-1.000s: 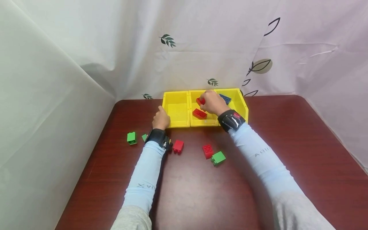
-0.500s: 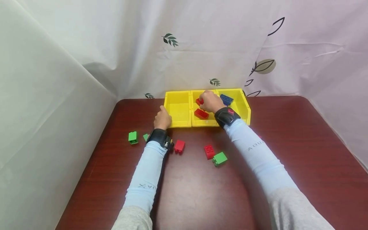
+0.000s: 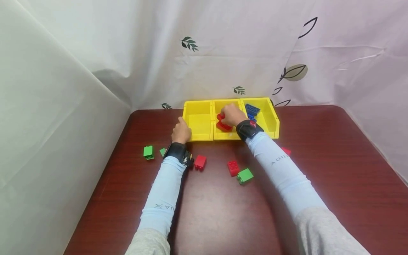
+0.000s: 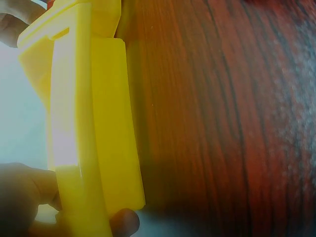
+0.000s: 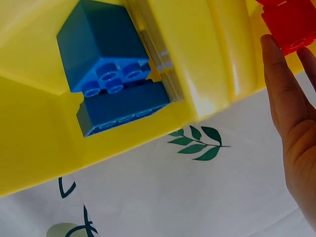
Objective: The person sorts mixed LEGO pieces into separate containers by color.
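In the head view my left hand grips the near left corner of the left yellow bin. The left wrist view shows the thumb and a finger on either side of the bin's wall. My right hand reaches into the middle yellow bin, fingers pinching a red toy brick. Another red brick lies in that bin, close in front of the fingertips. Two blue bricks lie in the right yellow bin, beside the right wrist.
On the brown table in front of the bins lie two red bricks and a green brick. Another green brick stands left; one is partly behind the left wrist. The right forearm partly hides a red piece. White curtain hangs behind.
My right hand has shifted slightly towards me within the middle bin, bringing the pinched red brick closer to the other one. More of the blue bricks shows. The left hand keeps its grip.
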Motion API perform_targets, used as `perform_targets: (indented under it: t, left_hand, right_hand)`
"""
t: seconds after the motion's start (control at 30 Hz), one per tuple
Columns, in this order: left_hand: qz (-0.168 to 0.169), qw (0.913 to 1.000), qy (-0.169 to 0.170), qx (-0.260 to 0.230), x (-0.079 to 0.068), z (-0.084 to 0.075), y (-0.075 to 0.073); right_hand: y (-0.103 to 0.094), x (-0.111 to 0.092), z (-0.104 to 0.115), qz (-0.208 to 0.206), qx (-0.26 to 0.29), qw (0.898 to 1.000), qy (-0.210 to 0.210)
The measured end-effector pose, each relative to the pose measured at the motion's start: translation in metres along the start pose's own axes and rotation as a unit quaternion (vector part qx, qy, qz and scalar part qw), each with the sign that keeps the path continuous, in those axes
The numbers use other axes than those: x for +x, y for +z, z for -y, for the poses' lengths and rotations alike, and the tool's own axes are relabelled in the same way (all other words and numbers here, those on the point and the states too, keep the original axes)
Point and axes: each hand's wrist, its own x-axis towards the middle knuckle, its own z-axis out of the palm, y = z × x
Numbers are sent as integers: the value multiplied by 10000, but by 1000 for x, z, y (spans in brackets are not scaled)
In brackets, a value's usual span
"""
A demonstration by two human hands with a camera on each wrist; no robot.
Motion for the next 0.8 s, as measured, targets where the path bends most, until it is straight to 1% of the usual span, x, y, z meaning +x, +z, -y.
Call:
perform_targets:
  t: [0.17,0.43,0.63,0.8]
  left_hand:
    - [-24,10000,36,18,-1,-1,0]
    - [39,10000,23,19,-4,-3,-3]
    - [-23,10000,24,12,-3,-2,-3]
    - [14,10000,38,31,-1,0,-2]
  right_hand:
    - [3,1,-2,67,19,10000,32]
    - [11,0,-5,-34,-176,9998,-28]
    - [13,0,-5,-39,-300,9995,-110]
    - [14,0,-5,-39,-400,9991,-136]
